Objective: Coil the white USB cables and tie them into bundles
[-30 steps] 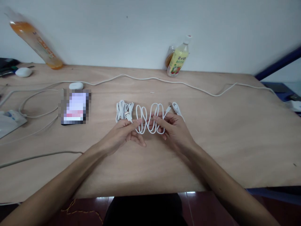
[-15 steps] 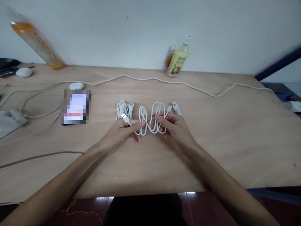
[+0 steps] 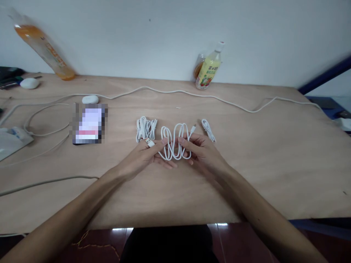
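At a pale wood-topped table point(image 3: 260, 153) set against a plain, light-coloured wall point(image 3: 131, 44), a person holds a loosely looped white cable point(image 3: 177, 155) just above the surface near the middle. The left hand point(image 3: 148, 151) pinches the loops between thumb and fingers, its lower fingers stretched out beneath; a USB plug point(image 3: 149, 143) sticks up beside the thumb. The right hand point(image 3: 201, 148) pinches the other side with its thumb, the remaining fingers curled partly out of sight behind the loops, while a smaller connector point(image 3: 193, 128) rises above it. Beyond the left hand lies a thick white cable bundle point(image 3: 146, 128); beyond the right lies a slimmer bundle point(image 3: 208, 130).

Along the rear of the tabletop, a long white cord point(image 3: 178, 91) wanders from side to side. To the left rest a phone point(image 3: 89, 124), its lit screen blurred into blocks, a small white case point(image 3: 90, 99) just behind it, and a clear plastic packet point(image 3: 15, 140) at the edge of view. Near the wall stand a large bottle of orange drink point(image 3: 45, 51) and, farther right, a yellow-labelled bottle point(image 3: 208, 71). A dark blue beam point(image 3: 323, 75) slants at far right. Below the table's front edge, a yellow cord point(image 3: 95, 246) trails over dark red floor tiles point(image 3: 238, 243).
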Tool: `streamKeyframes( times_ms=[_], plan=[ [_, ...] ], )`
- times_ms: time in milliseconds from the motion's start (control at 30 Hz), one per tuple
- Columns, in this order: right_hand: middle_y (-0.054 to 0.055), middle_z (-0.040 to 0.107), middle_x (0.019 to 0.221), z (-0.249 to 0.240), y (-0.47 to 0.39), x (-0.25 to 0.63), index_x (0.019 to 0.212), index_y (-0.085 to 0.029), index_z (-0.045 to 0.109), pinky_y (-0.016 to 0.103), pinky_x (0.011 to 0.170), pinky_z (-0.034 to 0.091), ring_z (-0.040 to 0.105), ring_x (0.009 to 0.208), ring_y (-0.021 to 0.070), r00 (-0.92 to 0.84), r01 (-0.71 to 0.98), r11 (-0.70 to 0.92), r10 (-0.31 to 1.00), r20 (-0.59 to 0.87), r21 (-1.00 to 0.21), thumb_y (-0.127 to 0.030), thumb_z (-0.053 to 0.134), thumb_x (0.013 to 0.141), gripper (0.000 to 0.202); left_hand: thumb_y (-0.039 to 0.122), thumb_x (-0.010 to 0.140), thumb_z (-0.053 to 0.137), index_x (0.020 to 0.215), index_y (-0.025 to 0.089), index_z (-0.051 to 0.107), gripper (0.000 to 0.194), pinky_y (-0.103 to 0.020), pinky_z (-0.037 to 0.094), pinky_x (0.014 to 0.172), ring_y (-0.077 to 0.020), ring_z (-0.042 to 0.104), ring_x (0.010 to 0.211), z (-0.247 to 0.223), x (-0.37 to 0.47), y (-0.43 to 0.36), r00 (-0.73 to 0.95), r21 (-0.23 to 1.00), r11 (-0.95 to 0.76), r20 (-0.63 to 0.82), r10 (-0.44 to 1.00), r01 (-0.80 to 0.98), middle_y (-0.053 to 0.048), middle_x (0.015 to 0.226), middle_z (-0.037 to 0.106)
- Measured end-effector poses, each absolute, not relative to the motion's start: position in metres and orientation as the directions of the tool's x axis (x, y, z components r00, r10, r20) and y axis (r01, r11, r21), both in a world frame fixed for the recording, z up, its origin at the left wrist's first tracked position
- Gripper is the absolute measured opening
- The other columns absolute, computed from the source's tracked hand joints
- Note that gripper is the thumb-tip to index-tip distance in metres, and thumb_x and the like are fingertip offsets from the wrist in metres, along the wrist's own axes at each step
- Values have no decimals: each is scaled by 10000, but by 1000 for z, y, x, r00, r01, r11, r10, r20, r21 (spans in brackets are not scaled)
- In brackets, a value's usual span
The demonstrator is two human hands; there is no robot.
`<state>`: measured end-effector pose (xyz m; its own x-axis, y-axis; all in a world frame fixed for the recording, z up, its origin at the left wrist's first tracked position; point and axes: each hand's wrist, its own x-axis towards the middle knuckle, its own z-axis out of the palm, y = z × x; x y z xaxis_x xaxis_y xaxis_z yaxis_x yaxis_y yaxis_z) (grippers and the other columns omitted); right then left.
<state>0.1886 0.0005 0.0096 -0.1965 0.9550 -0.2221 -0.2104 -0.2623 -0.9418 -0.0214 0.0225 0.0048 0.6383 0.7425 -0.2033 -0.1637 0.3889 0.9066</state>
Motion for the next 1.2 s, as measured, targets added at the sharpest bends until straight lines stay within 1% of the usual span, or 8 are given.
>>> streamKeyframes(
  times_ms=[67, 167, 367, 500, 600, 767, 933, 1200],
  plan=[
    [-22, 644, 700, 9, 1, 188, 781, -203, 764, 196, 410, 310, 484, 576, 91, -187, -219, -257, 958, -218, -941, -594, 943, 784, 430, 464, 1035, 733, 975, 149, 792, 327, -340, 656, 777, -198, 757, 827, 6, -20, 21, 627, 893, 397, -188, 756, -211, -92, 964, 800],
    [-35, 619, 671, 10, 1, 187, 778, -205, 770, 196, 399, 285, 458, 554, 84, -168, -247, -246, 963, -209, -937, -588, 951, 774, 423, 437, 986, 805, 913, 151, 788, 296, -255, 561, 638, -139, 654, 704, 11, -19, 19, 584, 867, 441, -239, 776, -231, -45, 846, 729],
    [-53, 586, 637, 11, 1, 187, 798, -210, 793, 191, 404, 289, 436, 526, 71, -176, -264, -232, 966, -189, -936, -576, 953, 774, 400, 498, 881, 905, 774, 153, 726, 403, -192, 366, 489, -54, 433, 529, 16, -17, 19, 531, 822, 515, -332, 780, -242, 40, 679, 555],
    [-50, 592, 627, 11, 1, 188, 810, -212, 785, 201, 406, 302, 458, 526, 81, -198, -239, -234, 962, -188, -942, -605, 953, 761, 430, 553, 821, 944, 864, 170, 767, 424, -199, 397, 492, -68, 453, 545, 13, -17, 19, 556, 826, 498, -292, 778, -263, 46, 692, 552],
    [-46, 599, 623, 11, 0, 188, 772, -207, 749, 206, 407, 311, 466, 526, 82, -201, -216, -239, 960, -197, -947, -613, 949, 768, 453, 558, 824, 941, 733, 172, 711, 459, -207, 426, 497, -79, 460, 565, 13, -18, 18, 588, 830, 500, -283, 758, -245, 42, 672, 534],
    [-51, 588, 606, 11, -2, 186, 754, -207, 733, 204, 397, 313, 462, 510, 81, -200, -215, -250, 957, -209, -944, -619, 953, 761, 467, 426, 779, 988, 783, 169, 740, 357, -225, 433, 528, -85, 448, 598, 16, -17, 16, 589, 851, 481, -282, 757, -210, 30, 720, 601],
    [-46, 606, 617, 12, -2, 184, 842, -208, 804, 194, 392, 317, 477, 517, 83, -152, -232, -229, 968, -197, -945, -610, 949, 765, 434, 534, 850, 920, 727, 176, 690, 443, -250, 461, 616, -125, 501, 698, 16, -12, 14, 554, 876, 422, -237, 798, -233, 27, 706, 554],
    [-32, 619, 608, 11, -3, 181, 826, -221, 826, 200, 383, 340, 495, 524, 98, -112, -233, -223, 973, -201, -947, -587, 959, 747, 397, 561, 946, 824, 855, 177, 784, 396, -323, 524, 852, -188, 651, 876, 10, -11, 12, 499, 900, 373, -222, 838, -225, -44, 860, 739]
  ],
)
